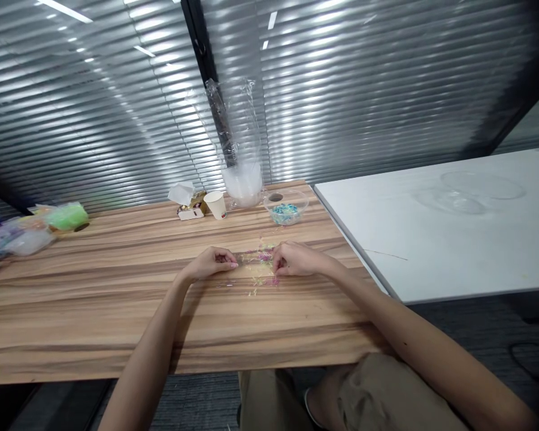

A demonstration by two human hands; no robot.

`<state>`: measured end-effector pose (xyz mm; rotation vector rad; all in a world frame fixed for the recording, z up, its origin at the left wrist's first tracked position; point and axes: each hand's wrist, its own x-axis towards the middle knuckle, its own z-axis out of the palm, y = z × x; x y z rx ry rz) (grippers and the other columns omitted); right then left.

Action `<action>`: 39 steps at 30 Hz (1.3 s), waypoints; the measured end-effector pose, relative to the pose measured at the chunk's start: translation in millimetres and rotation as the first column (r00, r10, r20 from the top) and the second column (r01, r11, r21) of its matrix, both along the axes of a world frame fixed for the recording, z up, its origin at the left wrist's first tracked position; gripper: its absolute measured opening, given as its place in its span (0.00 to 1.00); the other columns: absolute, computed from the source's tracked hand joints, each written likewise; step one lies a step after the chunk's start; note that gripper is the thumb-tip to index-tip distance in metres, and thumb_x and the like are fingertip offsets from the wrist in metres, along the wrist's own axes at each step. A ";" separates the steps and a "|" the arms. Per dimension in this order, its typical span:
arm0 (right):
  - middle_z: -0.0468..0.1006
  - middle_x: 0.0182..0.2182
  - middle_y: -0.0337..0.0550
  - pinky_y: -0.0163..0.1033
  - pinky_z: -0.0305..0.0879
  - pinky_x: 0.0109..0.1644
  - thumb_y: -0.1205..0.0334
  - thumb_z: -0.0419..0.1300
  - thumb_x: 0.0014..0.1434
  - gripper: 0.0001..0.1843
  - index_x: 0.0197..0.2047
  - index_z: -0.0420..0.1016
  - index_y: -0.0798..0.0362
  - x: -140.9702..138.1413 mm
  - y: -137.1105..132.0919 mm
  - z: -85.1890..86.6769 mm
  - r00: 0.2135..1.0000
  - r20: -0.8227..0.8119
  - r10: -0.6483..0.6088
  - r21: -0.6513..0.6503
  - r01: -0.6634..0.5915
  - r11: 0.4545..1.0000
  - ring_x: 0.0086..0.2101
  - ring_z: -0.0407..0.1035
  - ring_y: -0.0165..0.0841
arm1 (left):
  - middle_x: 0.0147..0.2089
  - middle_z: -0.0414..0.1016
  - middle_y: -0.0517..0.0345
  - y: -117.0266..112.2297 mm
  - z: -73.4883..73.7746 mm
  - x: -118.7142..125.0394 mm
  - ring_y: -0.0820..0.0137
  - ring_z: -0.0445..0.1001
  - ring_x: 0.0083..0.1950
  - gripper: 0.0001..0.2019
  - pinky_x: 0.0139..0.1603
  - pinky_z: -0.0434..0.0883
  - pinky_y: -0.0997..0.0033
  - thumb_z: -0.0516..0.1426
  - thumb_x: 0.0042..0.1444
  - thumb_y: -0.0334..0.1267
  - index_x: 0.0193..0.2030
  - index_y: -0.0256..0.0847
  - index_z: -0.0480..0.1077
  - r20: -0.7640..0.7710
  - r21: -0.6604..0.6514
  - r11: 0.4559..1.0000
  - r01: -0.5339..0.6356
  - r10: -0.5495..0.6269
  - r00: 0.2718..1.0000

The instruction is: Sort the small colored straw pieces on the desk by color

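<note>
Both hands rest low over the wooden table (130,311), a short gap between them. The thumb and fingertips of my left hand (214,262) are pinched together; whatever thin thing they hold is too small to make out. My right hand (296,260) is also closed, fingertips pressed down against the tabletop, with its grip hidden. Between and below them lie scattered shiny iridescent shreds (253,292) in pink, yellow and green. Behind my right hand stands a clear round bowl (302,206) with blue and teal shreds (285,212) in it.
A tall clear plastic bag with white contents (245,184), a paper cup (215,205) and a tissue box (192,208) line the back edge. Colourful plastic bags (67,216) lie far left. On the adjoining white table (467,251) are clear round plastic pieces (467,203).
</note>
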<state>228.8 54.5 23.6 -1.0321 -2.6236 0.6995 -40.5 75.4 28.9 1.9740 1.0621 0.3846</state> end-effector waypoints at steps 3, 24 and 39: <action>0.76 0.24 0.38 0.30 0.52 0.28 0.76 0.58 0.47 0.09 0.27 0.78 0.55 -0.3 -0.8 -1.1 1.000 0.002 0.016 0.015 -0.016 1.000 0.26 0.67 0.28 | 0.34 0.76 0.53 -2.4 -2.9 11.3 0.70 0.70 0.34 0.15 0.35 0.65 0.74 0.59 0.51 0.47 0.32 0.34 0.74 0.024 0.074 0.997 -0.036 0.034 0.999; 0.77 0.29 0.40 0.32 0.60 0.34 0.71 0.59 0.57 0.04 0.35 0.75 0.55 -29.9 -12.1 -21.6 0.856 -0.517 0.016 0.302 0.165 0.939 0.30 0.69 0.30 | 0.32 0.77 0.52 -27.6 -1.0 49.3 0.68 0.72 0.34 0.15 0.36 0.66 0.73 0.59 0.51 0.46 0.32 0.34 0.76 0.214 0.156 0.975 -0.155 0.120 0.969; 0.77 0.34 0.45 0.35 0.62 0.41 0.68 0.56 0.60 0.06 0.37 0.74 0.56 -26.8 -4.2 -30.3 0.881 -0.467 -0.074 0.349 0.261 0.900 0.36 0.69 0.33 | 0.25 0.76 0.56 -9.0 9.9 5.5 0.70 0.72 0.27 0.10 0.28 0.65 0.76 0.62 0.44 0.43 0.26 0.36 0.76 -0.159 0.065 0.997 -0.031 0.041 0.986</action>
